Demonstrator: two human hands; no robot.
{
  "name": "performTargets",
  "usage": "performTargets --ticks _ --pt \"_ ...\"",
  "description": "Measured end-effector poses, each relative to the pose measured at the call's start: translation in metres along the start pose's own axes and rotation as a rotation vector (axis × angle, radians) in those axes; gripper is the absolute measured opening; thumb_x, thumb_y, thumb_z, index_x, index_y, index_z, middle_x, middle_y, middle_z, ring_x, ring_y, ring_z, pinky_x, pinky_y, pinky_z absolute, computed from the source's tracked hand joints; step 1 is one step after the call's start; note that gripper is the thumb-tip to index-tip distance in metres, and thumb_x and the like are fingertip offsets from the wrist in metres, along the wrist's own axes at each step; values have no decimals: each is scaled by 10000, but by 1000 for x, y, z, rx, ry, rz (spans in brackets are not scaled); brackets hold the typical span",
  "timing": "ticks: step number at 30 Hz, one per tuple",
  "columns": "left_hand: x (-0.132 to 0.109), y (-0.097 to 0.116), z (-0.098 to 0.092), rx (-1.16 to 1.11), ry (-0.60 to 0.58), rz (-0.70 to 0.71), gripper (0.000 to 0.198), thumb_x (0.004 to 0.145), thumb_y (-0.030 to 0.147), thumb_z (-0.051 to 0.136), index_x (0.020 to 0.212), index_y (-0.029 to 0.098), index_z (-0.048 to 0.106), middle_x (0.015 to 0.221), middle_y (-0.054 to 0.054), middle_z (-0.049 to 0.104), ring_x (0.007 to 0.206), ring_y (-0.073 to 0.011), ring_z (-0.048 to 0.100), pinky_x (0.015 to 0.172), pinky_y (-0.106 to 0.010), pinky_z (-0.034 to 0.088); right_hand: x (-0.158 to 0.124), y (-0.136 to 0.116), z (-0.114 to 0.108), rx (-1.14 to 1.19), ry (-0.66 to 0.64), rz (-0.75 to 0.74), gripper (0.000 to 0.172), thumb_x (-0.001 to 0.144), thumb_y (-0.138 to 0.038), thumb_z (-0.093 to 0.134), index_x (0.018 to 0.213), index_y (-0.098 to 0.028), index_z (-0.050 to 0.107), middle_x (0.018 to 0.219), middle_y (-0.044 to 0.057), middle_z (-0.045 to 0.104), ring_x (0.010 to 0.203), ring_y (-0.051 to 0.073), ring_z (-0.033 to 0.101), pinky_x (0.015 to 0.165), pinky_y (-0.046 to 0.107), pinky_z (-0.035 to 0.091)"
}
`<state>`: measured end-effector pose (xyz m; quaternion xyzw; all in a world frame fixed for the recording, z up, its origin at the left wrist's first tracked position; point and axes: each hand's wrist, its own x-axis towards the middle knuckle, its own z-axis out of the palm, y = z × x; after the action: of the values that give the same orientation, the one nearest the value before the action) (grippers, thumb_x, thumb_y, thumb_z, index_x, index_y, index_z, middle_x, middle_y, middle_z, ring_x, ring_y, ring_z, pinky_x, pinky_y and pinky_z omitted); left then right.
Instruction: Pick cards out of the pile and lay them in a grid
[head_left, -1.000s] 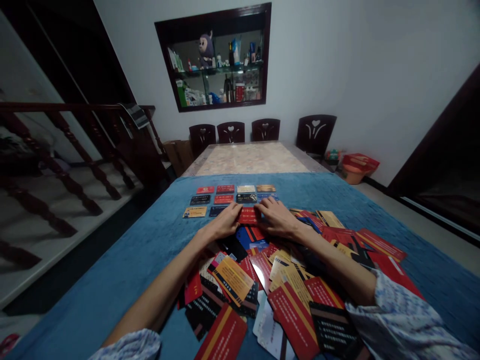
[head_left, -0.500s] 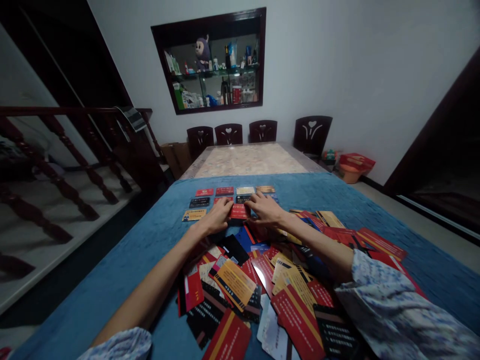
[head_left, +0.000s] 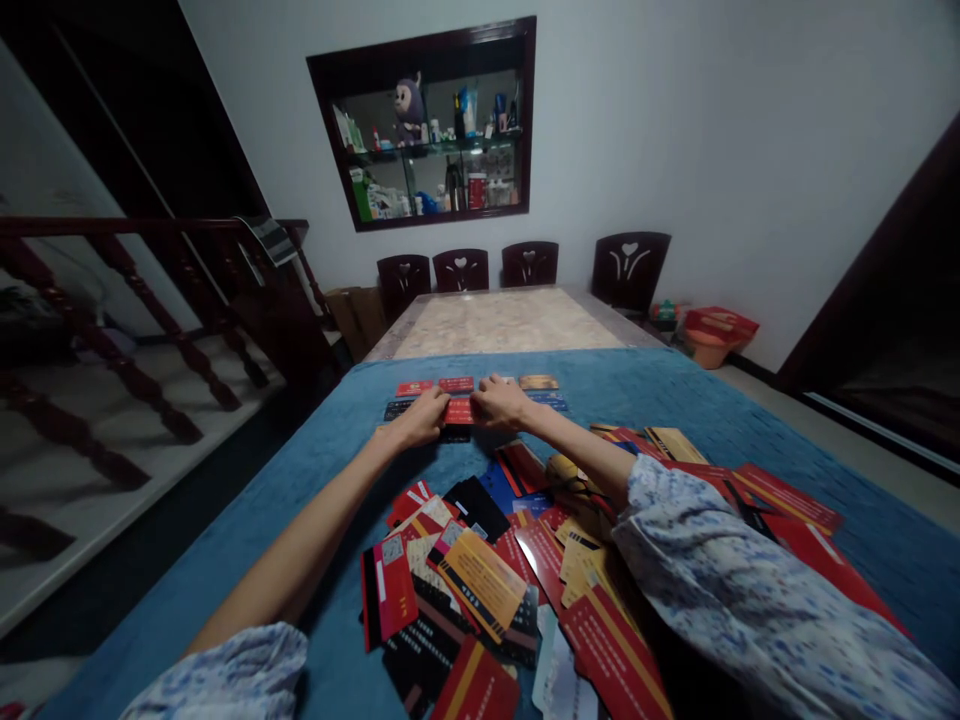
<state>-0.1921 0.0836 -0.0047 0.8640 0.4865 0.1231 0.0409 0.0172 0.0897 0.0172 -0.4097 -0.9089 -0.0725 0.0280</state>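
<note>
1 head-worn camera looks forward-down across the table point(head_left: 502, 322).

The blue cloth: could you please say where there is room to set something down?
Bare blue cloth lies left of the left forearm, and right of the card rows, beyond the card pile, which crowds the near middle.

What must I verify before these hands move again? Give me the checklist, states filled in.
1. Red card flanked by both hands: ok; left hand at one end, right hand at the other.
2. Red card lying flat: cannot tell; fingers cover its ends.
3. Rows fully visible: not ok; the hands hide several cards.
4. Pile apart from rows: ok; cloth shows between.
5. Pile neatly stacked: not ok; cards overlap at odd angles.
6. Right sleeve off the pile: cannot tell; it overhangs cards.
</note>
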Motion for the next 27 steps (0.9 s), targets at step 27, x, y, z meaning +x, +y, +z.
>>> performTargets --ticks 27 --pt "32 -13 -5 308 -264 -160 249 760 68 523 960 160 640 1020 -105 686 982 -247 623 881 -324 478 59 4 14 35 -219 70 415 801 -308 567 1169 -147 668 1270 201 617 1233 367 464 943 535 429"
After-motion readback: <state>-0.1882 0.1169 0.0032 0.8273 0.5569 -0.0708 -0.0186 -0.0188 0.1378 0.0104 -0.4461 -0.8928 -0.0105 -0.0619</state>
